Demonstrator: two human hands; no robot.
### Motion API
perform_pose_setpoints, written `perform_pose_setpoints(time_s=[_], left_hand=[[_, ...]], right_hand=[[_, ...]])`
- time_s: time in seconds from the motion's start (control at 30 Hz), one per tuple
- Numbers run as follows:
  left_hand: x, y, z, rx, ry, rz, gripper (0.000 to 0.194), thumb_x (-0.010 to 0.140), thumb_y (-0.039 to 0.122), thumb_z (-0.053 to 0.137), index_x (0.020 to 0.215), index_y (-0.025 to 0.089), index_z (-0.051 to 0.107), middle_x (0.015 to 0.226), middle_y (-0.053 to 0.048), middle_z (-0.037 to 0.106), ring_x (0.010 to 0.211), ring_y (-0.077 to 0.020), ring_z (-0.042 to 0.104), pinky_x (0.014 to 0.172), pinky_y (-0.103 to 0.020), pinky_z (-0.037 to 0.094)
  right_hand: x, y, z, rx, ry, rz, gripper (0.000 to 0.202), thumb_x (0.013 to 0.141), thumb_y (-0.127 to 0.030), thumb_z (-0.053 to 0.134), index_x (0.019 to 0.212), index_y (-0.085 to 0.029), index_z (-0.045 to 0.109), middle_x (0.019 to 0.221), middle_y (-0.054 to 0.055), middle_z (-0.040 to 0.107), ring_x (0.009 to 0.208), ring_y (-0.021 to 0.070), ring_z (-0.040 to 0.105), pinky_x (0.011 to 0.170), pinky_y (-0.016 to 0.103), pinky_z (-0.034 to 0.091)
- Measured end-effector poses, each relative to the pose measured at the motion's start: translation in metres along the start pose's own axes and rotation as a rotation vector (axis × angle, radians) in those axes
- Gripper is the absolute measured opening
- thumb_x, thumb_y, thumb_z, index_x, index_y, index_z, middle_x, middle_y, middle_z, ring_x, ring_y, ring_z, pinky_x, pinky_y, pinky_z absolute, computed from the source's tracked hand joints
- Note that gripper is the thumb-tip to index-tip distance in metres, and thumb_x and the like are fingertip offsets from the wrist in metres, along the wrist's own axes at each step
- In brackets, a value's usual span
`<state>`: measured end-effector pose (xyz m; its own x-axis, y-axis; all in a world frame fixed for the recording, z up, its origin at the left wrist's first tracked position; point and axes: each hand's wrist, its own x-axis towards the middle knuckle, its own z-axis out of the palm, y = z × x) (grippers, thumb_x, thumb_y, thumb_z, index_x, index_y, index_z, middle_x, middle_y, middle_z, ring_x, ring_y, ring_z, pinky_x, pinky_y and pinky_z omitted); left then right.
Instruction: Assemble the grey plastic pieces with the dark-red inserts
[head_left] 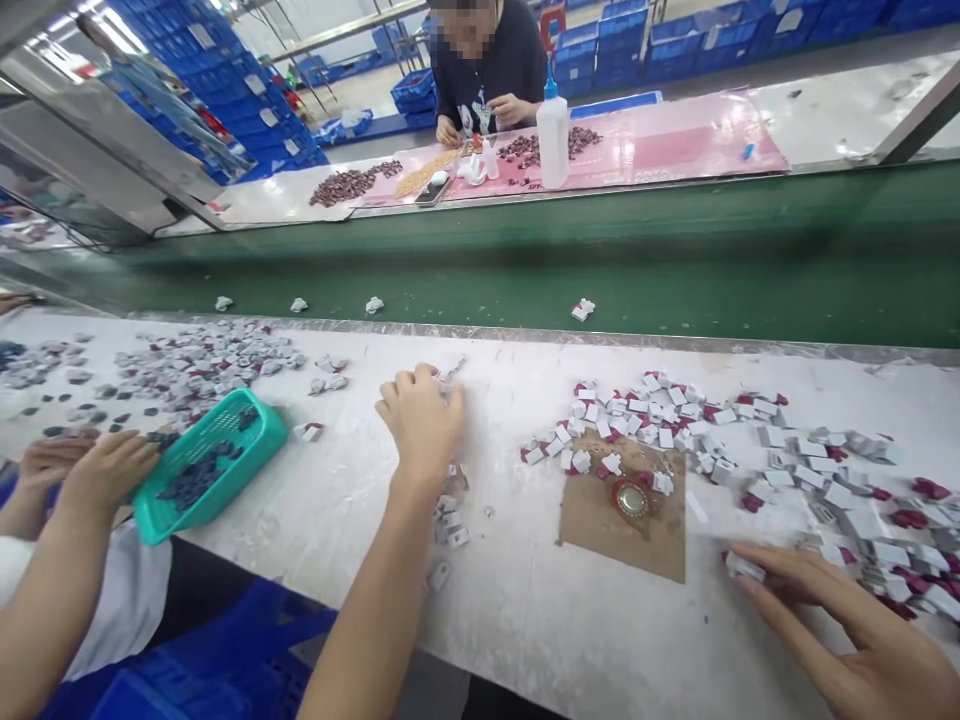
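Note:
My left hand (424, 415) reaches over the middle of the white table, its fingers curled around a small grey-white piece (452, 370) that shows partly at the fingertips. Beside my left forearm lie several small white pieces (450, 522). My right hand (817, 610), at the lower right, pinches a white piece with a dark red part (744, 568) between thumb and fingers. Between my hands is a brown cardboard square (600, 515) bearing a small round dish with a red rim (631, 498). White and dark red pieces (667, 410) are heaped behind and to the right of the cardboard.
A co-worker's hands (105, 465) are at the left beside a teal basket (259, 440) of dark pieces. A green conveyor belt (480, 265) carries several pieces. Across it sits a person (487, 80) near a white bottle (553, 140). Grey pieces (210, 365) cover the left table.

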<state>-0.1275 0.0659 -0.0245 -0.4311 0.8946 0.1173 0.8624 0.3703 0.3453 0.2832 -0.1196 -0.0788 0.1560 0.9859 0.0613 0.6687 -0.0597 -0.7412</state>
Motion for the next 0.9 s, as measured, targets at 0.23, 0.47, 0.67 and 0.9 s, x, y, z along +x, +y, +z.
perform_pose_setpoints(time_s=[0.23,0.47,0.67,0.9], left_hand=[[0.020,-0.019,0.001,-0.087,0.009,-0.056,0.010,0.090,0.021,0.067,0.099,0.025,0.069,0.116,-0.019,0.074,0.127,-0.0464,0.065,0.119,-0.067,0.048],[-0.005,-0.011,-0.016,-0.434,-0.084,0.029,0.025,0.097,0.039,0.068,0.114,0.024,0.077,0.117,-0.013,0.081,0.122,-0.0352,0.074,0.106,-0.052,0.061],[-0.060,0.017,-0.028,-1.121,-0.562,-0.029,0.044,0.098,0.057,0.085,0.124,0.021,0.086,0.112,-0.011,0.081,0.089,-0.0199,0.075,0.084,-0.037,0.065],[-0.104,0.024,-0.002,-0.996,-0.568,-0.033,0.031,0.093,0.042,0.093,0.117,0.025,0.085,0.104,-0.006,0.084,0.102,-0.0253,0.081,0.095,-0.040,0.065]], right_hand=[[0.019,0.010,-0.019,0.027,-0.264,-0.111,0.028,0.100,-0.058,0.083,0.116,-0.035,0.091,0.111,0.007,0.091,0.081,0.0293,0.090,0.064,0.032,0.075],[0.027,-0.013,-0.024,0.089,-0.233,-0.104,0.025,0.095,-0.057,0.087,0.108,-0.037,0.095,0.100,0.006,0.092,0.070,0.0274,0.087,0.059,0.031,0.073],[0.027,-0.052,-0.011,0.395,-0.116,0.227,0.035,0.090,-0.060,0.095,0.112,-0.032,0.097,0.110,0.009,0.094,0.093,0.0338,0.093,0.078,0.036,0.079],[0.036,-0.086,0.018,0.500,-0.096,0.153,0.017,0.099,-0.043,0.089,0.113,-0.035,0.095,0.113,0.005,0.093,0.099,0.0291,0.088,0.089,0.043,0.076]])
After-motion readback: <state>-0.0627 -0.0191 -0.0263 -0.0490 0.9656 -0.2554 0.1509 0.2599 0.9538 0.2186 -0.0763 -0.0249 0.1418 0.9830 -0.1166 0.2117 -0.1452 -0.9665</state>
